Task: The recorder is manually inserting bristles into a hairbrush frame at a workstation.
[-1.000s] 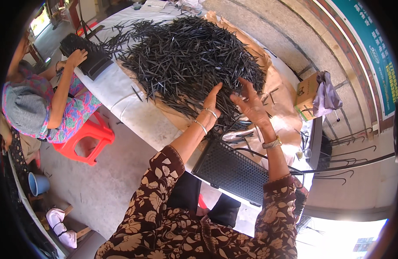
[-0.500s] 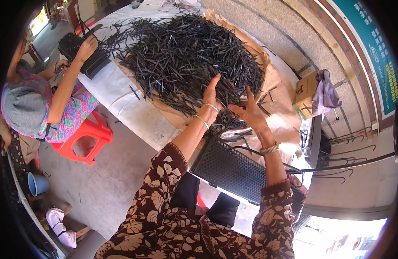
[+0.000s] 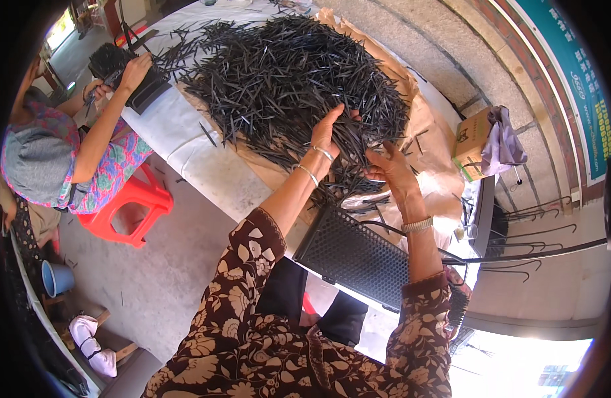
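Observation:
A broad heap of thin, pointed black strips (image 3: 285,79) lies on brown paper over the table. At the heap's near right side, my left hand (image 3: 327,134) is closed around a loose bunch of the strips, its thumb upward and its fingers partly hidden behind them. My right hand (image 3: 393,174) is just right of that bunch, fingers apart and slightly bent, palm turned toward the left hand; no strip shows clearly in its grasp. Below both hands, a black perforated tray (image 3: 355,255) sits at the table's near edge, with loose strips just beyond it.
Brown paper (image 3: 428,142) spreads right of the heap. A cardboard box (image 3: 473,140) with a purple cloth (image 3: 503,142) stands at the right. At left, another person (image 3: 60,159) on a red stool (image 3: 133,209) handles a black bristly block (image 3: 113,63). A dark cable crosses at right.
My left hand has shifted slightly up and right among the strips, its fingers now showing around them. My right hand has moved slightly down and right. The co-worker's hands moved slightly.

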### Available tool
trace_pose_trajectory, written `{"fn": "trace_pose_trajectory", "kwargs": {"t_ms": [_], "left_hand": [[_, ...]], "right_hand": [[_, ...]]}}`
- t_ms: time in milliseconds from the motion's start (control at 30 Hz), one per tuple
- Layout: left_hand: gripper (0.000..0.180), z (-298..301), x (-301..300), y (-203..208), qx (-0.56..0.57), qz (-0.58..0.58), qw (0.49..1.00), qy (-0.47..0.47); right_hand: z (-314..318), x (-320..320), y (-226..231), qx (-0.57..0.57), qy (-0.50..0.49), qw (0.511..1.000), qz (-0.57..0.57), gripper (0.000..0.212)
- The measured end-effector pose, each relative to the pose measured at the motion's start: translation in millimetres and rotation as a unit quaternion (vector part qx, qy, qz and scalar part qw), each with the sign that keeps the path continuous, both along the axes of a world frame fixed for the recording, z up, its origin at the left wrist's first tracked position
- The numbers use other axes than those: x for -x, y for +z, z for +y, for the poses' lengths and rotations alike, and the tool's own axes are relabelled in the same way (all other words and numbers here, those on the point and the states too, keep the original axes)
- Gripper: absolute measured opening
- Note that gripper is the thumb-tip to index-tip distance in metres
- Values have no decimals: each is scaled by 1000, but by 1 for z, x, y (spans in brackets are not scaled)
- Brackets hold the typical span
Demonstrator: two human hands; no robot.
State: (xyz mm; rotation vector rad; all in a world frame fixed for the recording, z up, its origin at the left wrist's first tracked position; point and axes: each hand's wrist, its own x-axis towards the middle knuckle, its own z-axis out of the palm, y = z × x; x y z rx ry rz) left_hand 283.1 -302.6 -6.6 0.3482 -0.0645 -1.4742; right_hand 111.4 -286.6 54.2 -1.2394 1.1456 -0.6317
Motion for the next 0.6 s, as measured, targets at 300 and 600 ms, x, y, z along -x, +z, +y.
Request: {"fn": "trace_pose_trajectory", "kwargs": {"t_ms": [300, 600], "left_hand": [[16, -17, -47, 23, -28, -163, 986, 10], [14, -10, -69, 13, -32, -243, 970, -11]], "right_hand": [[-28, 29, -33, 262, 72, 920, 282, 74], [18, -63, -58, 520, 263, 650, 488, 36]]}}
